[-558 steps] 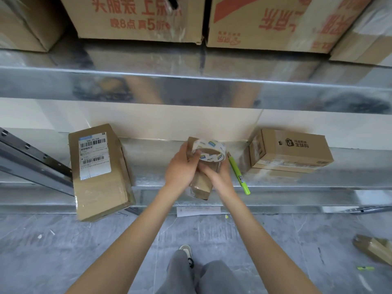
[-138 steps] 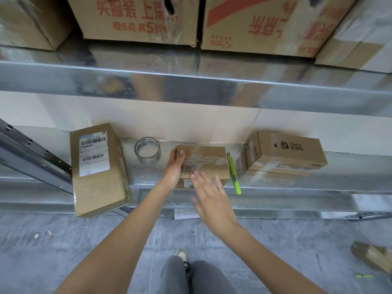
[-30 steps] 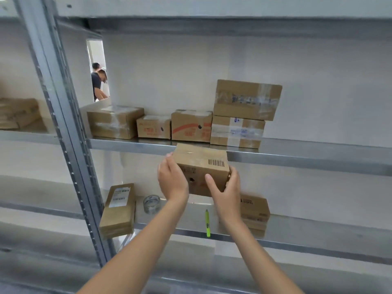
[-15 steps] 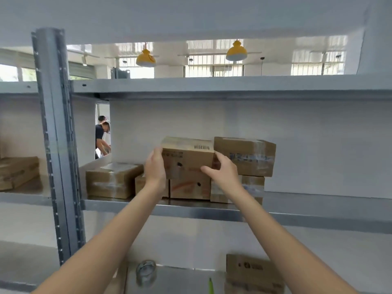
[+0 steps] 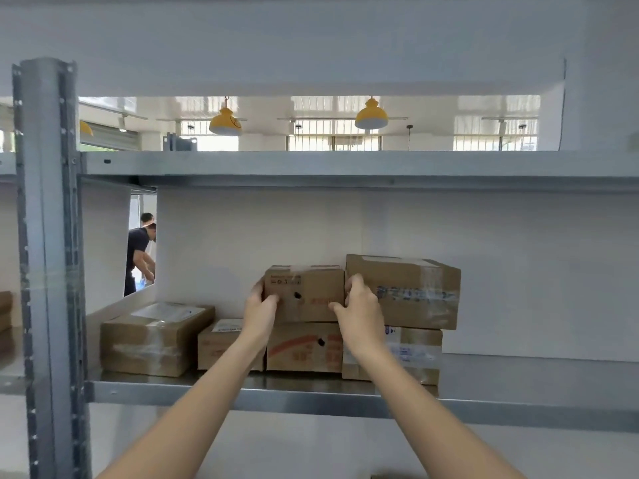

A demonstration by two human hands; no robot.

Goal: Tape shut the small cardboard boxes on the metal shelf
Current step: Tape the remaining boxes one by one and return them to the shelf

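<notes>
I set a small box [image 5: 304, 293] on top of the red-printed box [image 5: 304, 347] on the metal shelf [image 5: 242, 397], my left hand [image 5: 259, 311] curled round its left edge and my right hand [image 5: 359, 316] wrapped round its right edge, both gripping the cardboard. The box sits level, its underside touching the red-printed box beneath and its right side just beside the large taped box [image 5: 403, 292], which tops its own stack on a labelled box [image 5: 413, 354]. A glossy strip across the top of the box in my hands suggests it is already sealed, though the sheen is too faint to be certain.

To the left on the same shelf stand a low box [image 5: 221, 345] with a white label and a wide box [image 5: 155, 338] banded in clear tape. Every box here appears closed, and tape glints on most of them, so I judge this row to be the finished pile and the one in my grip the latest addition. What is left I cannot count from here: no tape roll and no open box shows at this level.

The steel upright [image 5: 48, 254] frames the left of the scene, the shelf above [image 5: 345, 164] is bare along its front edge, and beyond it yellow lamps [image 5: 371, 115] hang in a bright room. Through a gap behind the rack a person in black [image 5: 138, 257] bends over work of their own.

My next step, I reckon, is simply to let go once the box rests squarely.
</notes>
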